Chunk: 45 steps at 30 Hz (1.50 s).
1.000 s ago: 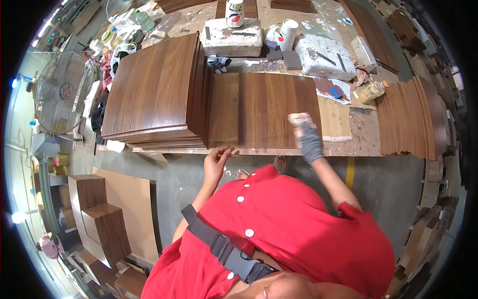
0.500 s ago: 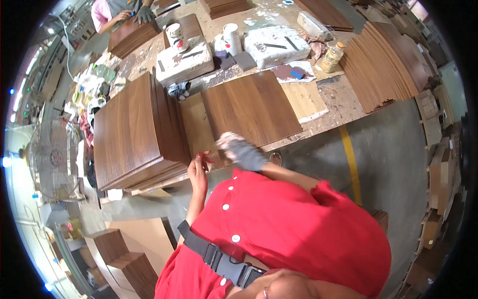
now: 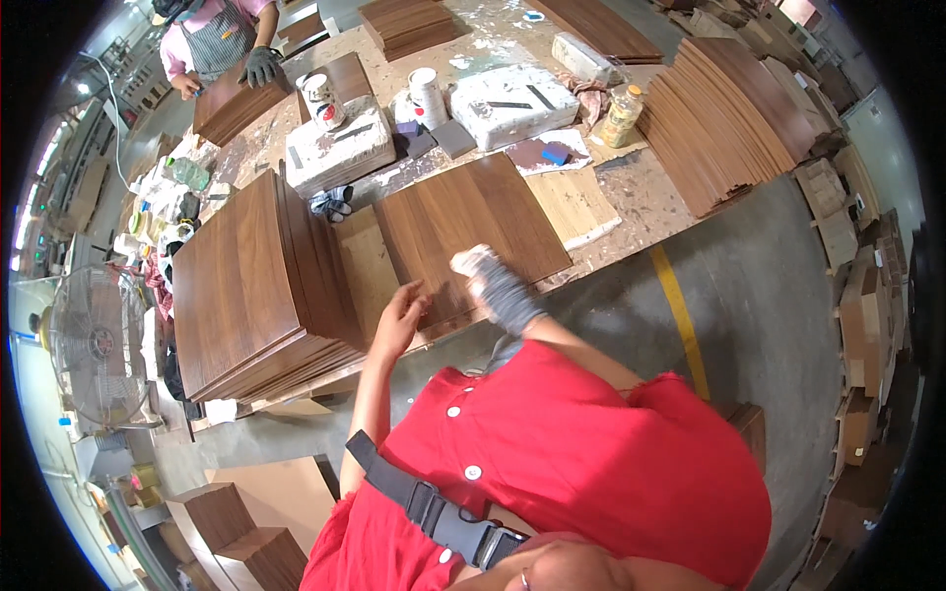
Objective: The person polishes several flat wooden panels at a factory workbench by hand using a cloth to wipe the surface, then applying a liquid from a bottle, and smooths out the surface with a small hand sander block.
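caged fan [image 3: 99,343] and yellow floor stripe [image 3: 681,317]

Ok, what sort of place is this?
Probably a furniture or wood-panel workshop: there are stacked wood-grain panels, a splattered workbench and a co-worker in a striped apron.

the top edge cuts off the co-worker [image 3: 219,43], and the left grip [image 3: 398,319] is slightly blurred.
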Each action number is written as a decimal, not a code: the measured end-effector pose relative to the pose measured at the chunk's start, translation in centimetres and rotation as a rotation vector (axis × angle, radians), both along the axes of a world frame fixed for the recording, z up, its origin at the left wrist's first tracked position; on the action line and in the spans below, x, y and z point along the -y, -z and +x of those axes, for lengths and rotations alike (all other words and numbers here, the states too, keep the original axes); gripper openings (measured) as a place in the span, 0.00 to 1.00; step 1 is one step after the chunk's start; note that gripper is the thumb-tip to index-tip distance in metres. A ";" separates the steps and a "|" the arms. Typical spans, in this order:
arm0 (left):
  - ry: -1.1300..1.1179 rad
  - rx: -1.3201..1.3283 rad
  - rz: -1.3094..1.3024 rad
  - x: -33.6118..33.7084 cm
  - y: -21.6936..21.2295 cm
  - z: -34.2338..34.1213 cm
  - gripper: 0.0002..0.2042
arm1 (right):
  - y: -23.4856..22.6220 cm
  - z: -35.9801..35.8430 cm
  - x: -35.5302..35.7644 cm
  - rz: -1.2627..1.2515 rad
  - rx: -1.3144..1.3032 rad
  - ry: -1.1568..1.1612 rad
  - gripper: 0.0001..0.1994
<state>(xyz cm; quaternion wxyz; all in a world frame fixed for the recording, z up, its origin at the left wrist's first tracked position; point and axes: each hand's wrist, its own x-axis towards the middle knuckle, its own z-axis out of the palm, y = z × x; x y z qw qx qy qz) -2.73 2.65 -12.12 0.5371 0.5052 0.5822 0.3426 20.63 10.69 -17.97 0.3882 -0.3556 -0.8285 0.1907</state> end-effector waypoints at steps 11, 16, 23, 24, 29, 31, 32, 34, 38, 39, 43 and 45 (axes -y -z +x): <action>-0.044 -0.238 0.380 -8.0 -17.4 1.2 0.35 | 2.4 2.7 -2.7 0.114 0.534 0.387 0.28; -0.203 -0.606 0.221 -4.3 4.5 3.7 0.33 | 2.3 -4.4 0.7 0.101 0.646 -0.096 0.24; -0.139 -0.998 0.206 -4.4 5.1 7.6 0.27 | 4.3 2.5 -19.6 0.099 1.004 0.311 0.26; -0.150 -1.015 0.195 -4.5 5.2 7.4 0.27 | 4.5 2.9 -22.9 0.311 0.733 0.441 0.25; -0.183 -1.011 0.178 -4.6 5.6 7.3 0.27 | 2.7 -4.9 -18.1 0.103 0.470 0.037 0.21; -0.196 -1.016 0.183 -4.2 6.4 7.0 0.27 | 1.9 -6.3 -14.7 0.172 0.291 -0.104 0.21; -0.173 -1.026 0.177 -4.0 6.5 7.0 0.28 | 2.4 -5.6 -15.3 0.229 0.272 -0.105 0.21; -0.144 -1.047 0.181 -3.7 6.8 6.6 0.29 | 1.2 -2.7 -19.5 0.106 0.297 -0.057 0.18; -0.069 -1.042 0.155 -2.5 6.1 7.2 0.30 | 5.2 6.0 -25.3 0.089 0.119 0.118 0.17; -0.082 -1.049 0.134 -1.6 5.9 7.5 0.30 | 4.5 6.1 -23.9 0.070 0.188 0.094 0.19; -0.118 -1.034 0.170 -0.4 6.4 7.6 0.29 | 1.9 1.6 -20.1 -0.148 0.396 -0.311 0.19; -0.126 -1.029 0.194 -0.4 6.4 7.5 0.29 | 2.7 0.9 -18.0 0.094 0.421 -0.266 0.20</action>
